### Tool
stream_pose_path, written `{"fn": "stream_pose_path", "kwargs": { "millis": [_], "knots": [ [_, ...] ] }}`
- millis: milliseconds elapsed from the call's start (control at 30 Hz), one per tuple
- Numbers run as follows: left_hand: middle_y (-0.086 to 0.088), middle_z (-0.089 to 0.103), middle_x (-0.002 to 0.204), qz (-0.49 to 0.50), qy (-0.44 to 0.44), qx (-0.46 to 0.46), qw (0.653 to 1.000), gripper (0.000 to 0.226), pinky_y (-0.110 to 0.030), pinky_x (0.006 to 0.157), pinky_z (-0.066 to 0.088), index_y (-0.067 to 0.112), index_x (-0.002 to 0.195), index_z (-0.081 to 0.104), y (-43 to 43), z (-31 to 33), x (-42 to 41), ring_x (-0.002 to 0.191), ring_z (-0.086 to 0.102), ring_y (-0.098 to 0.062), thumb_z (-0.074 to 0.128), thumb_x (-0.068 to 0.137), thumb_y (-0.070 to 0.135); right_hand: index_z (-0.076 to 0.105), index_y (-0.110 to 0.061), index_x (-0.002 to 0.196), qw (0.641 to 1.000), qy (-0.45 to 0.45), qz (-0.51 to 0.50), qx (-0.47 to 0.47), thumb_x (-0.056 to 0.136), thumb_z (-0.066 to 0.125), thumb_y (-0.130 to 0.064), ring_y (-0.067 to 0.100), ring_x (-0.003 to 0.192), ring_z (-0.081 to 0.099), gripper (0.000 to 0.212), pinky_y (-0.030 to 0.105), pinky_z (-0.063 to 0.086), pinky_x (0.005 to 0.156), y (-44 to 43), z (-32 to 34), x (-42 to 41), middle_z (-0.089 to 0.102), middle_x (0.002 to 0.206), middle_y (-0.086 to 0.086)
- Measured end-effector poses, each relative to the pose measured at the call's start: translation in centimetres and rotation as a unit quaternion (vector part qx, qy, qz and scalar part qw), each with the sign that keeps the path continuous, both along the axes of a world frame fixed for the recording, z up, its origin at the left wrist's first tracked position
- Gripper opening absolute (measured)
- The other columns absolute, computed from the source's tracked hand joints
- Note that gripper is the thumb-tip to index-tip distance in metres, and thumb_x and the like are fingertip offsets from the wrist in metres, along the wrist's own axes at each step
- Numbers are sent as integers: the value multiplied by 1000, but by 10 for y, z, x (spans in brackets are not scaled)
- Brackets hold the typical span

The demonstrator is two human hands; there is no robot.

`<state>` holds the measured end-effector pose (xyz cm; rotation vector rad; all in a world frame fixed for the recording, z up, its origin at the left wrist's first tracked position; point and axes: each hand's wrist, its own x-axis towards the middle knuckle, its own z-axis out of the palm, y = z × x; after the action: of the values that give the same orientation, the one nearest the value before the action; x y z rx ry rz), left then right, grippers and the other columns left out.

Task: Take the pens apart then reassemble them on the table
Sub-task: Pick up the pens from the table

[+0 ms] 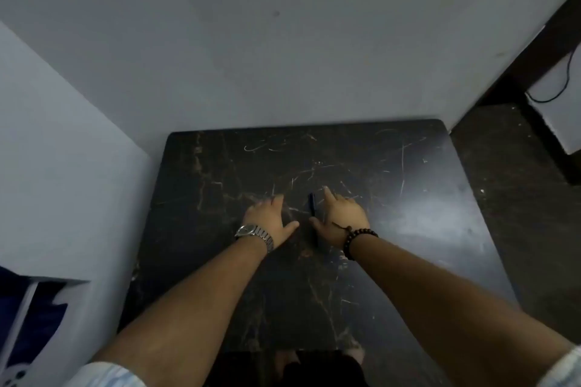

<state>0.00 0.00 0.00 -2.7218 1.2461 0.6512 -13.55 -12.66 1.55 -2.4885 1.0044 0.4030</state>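
Observation:
A dark blue pen (312,204) lies lengthwise on the black marble table (408,198), near its middle. My right hand (341,218) rests flat beside it on the right, with the thumb touching or just under the pen's near end; its grip on the pen is unclear. My left hand (270,218), wearing a metal watch, lies palm down a short way left of the pen, fingers spread, apart from it. The image is dim and soft, so I cannot make out other pens.
A grey wall stands behind the table and a pale wall on the left. A dark floor and a white box with a black cable (556,94) lie to the right. Blue and white items (28,324) sit at the lower left.

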Motion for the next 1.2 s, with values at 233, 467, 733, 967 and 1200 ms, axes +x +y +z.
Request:
{"fn": "stream_pose_path", "kwargs": {
  "millis": [233, 467, 733, 967, 1200],
  "knots": [
    [0, 70, 96, 52, 79, 27, 995, 32, -35, 73, 53, 25, 102, 65, 21, -23, -9, 86, 65, -20, 56, 91, 54, 66, -10, 109, 992, -1, -119, 50, 93, 52, -27, 31, 91, 66, 27, 44, 60, 79, -1, -25, 27, 68, 101, 12],
    [2, 70, 95, 86, 113, 37, 989, 30, -35, 74, 54, 26, 105, 65, 38, -49, -10, 84, 64, -18, 58, 91, 51, 66, -7, 103, 985, 23, -155, 74, 94, 56, -29, 31, 86, 66, 25, 38, 55, 70, 3, -51, 48, 67, 98, 12],
    [4, 74, 92, 254, 233, -117, 931, 20, -33, 79, 56, 25, 93, 73, 31, -56, -7, 85, 68, -14, 63, 91, 43, 67, -10, 97, 978, -6, -178, 112, 91, 61, -31, 26, 82, 67, 23, 43, 61, 77, 14, -55, 46, 66, 88, 7],
    [-3, 78, 93, 318, 339, -218, 858, 24, -45, 90, 58, 25, 92, 77, -16, -37, -9, 89, 72, -23, 62, 92, 44, 63, -27, 82, 960, -103, -184, 183, 92, 65, -30, 9, 73, 64, 11, 29, 58, 68, 31, -47, 20, 66, 79, -5],
    [-4, 77, 103, 354, 376, -222, 827, 19, -48, 95, 57, 18, 106, 76, -38, -44, -12, 99, 71, -24, 66, 93, 28, 63, -25, 86, 927, -168, -225, 250, 96, 61, -23, 5, 71, 62, 10, 19, 47, 57, 25, -46, 10, 64, 79, -7]
  ]
}}
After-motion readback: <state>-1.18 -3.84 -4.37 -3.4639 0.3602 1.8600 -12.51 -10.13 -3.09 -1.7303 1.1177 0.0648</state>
